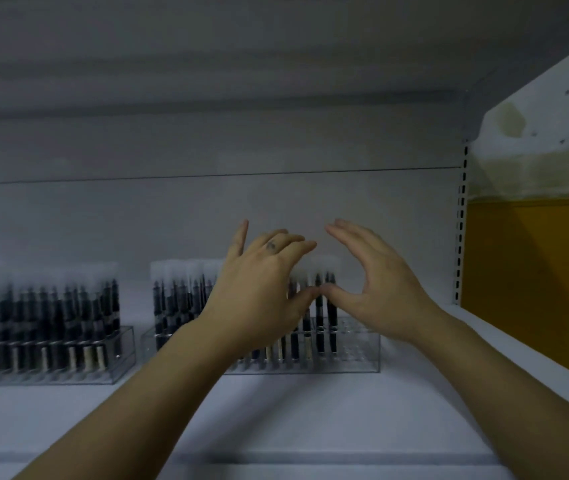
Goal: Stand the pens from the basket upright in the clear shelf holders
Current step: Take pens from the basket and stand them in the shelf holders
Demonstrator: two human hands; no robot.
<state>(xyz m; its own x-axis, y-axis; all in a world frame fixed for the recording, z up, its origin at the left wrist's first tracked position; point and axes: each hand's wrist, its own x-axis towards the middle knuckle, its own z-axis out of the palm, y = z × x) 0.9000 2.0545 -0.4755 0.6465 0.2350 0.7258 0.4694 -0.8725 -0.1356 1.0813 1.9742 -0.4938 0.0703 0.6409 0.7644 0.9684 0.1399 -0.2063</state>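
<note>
The bay is dim: a white shelf (276,410) with a plain grey back wall.

At the left stands the left holder (125,344), a square-walled box of clear hard plastic. It is packed with pens (51,320): slim dark barrels, some with a cream band low down, frosted white caps on top, all upright.

Next along, the right holder (362,344) is the same clear box. Its left and middle rows are filled, and the small round holes at its right end are bare.

In front of it the left hand (265,289) hovers with fingers loosely spread. It hides several pens, and I cannot tell whether it touches them. The right hand (376,289) beside it is open too, fingers straight, its thumb tip meeting or nearly meeting the other thumb. Neither grips a pen that I can see, and the basket is out of view.

To my eye this is a pause to square the rows. The next pen should go straight down into a bare hole at the right end, held high on the barrel so that it clears the smooth, crowded caps.

Far right stands a yellow panel (535,289).
</note>
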